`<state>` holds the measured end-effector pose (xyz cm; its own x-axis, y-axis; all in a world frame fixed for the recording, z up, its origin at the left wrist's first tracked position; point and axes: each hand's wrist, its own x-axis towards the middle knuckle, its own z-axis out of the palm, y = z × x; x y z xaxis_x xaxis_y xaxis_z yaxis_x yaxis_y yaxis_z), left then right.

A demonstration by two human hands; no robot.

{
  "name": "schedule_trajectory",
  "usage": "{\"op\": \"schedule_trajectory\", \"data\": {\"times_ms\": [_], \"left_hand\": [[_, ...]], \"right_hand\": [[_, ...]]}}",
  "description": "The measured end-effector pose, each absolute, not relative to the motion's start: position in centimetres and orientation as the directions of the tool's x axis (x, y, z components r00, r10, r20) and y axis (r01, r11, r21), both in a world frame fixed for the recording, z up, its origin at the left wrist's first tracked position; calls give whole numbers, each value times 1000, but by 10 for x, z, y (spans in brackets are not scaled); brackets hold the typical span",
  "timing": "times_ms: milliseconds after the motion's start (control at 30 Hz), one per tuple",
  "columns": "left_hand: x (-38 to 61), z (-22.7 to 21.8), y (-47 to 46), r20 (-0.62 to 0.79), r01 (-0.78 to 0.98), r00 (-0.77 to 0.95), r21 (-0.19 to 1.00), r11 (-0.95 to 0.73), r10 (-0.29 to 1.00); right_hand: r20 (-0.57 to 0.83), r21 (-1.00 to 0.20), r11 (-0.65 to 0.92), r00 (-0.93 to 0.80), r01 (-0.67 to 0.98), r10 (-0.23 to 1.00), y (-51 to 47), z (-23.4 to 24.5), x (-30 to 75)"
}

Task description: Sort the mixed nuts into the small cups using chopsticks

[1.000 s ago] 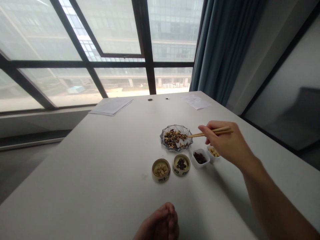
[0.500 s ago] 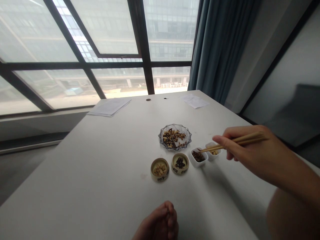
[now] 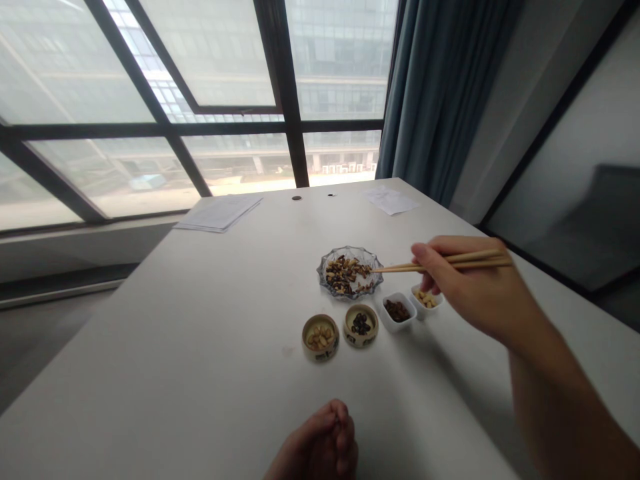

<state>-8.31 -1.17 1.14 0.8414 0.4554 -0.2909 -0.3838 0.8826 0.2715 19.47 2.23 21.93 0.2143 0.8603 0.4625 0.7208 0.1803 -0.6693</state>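
White table [image 3: 210,313], both my hands over it.
Papers [image 3: 220,212] at far left corner; sheet [image 3: 393,200] at far right. Right hand [image 3: 470,293], toward the right edge: fingers clamped on chopsticks [image 3: 397,269]. Left hand [image 3: 320,443], on the near side: fingers together, loosely curled; whether they hold anything I cannot tell. Tips inside the dish [image 3: 377,285], midway between left and right edges. Nearer me, running rightwards: left bowl [image 3: 319,357], right bowl [image 3: 361,342], left cup [image 3: 399,325], right cup [image 3: 437,304]. Brown and pale seeds [image 3: 345,272] in the dish; tip contact unclear.
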Motion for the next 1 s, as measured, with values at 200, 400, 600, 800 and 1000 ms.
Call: {"op": "schedule_trajectory", "data": {"times_ms": [200, 400, 600, 800, 1000], "left_hand": [[-83, 11, -12, -312, -375, 835, 277, 885, 452], [-83, 10, -13, -325, -378, 832, 263, 888, 450], [-82, 13, -12, -323, -386, 833, 244, 890, 450], [-83, 13, -13, -342, -378, 834, 217, 900, 433], [-83, 15, -13, -345, -379, 829, 233, 895, 441]], "right_hand": [[416, -701, 269, 72, 661, 907, 62, 184, 175], [366, -732, 254, 51, 633, 929, 77, 167, 168], [350, -730, 251, 33, 635, 936, 83, 157, 162], [351, -729, 267, 9, 630, 936, 86, 151, 159], [378, -707, 282, 8, 649, 926, 87, 147, 161]]}}
